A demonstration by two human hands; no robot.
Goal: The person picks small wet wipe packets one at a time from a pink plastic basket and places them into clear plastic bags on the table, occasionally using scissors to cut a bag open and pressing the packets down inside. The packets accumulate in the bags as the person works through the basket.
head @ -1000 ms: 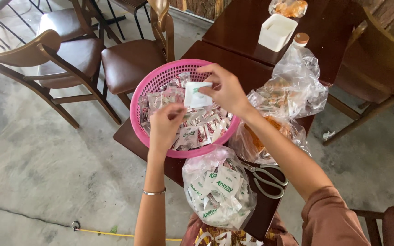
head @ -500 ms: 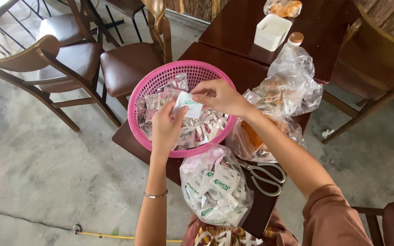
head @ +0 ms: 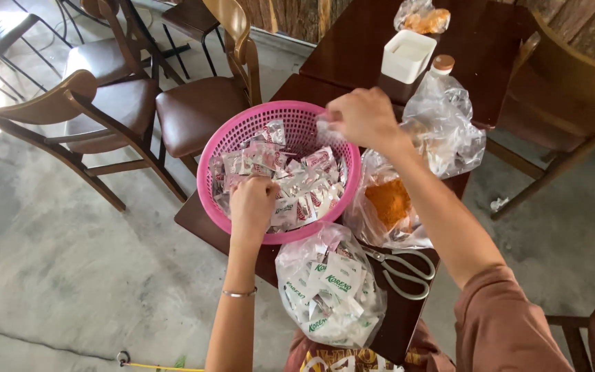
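Head view, left hand [head: 253, 203] in pink basket [head: 218, 148], table edge [head: 194, 224]

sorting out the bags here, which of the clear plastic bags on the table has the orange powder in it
The clear bag lying just right of the pink basket, above the scissors. The bag nearest the person holds white-and-green sachets instead.

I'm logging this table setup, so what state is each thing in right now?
Pink basket: upright, heaped with small sachets.
Left hand: in the basket, resting on sachets.
Right hand: above the far rim, fingers pinched; what it holds is blurred.
Bag of packets: open at the top, full.
Bag of orange powder: open, slumped.
Scissors: lying flat, blades closed.
White container: upright, no lid.
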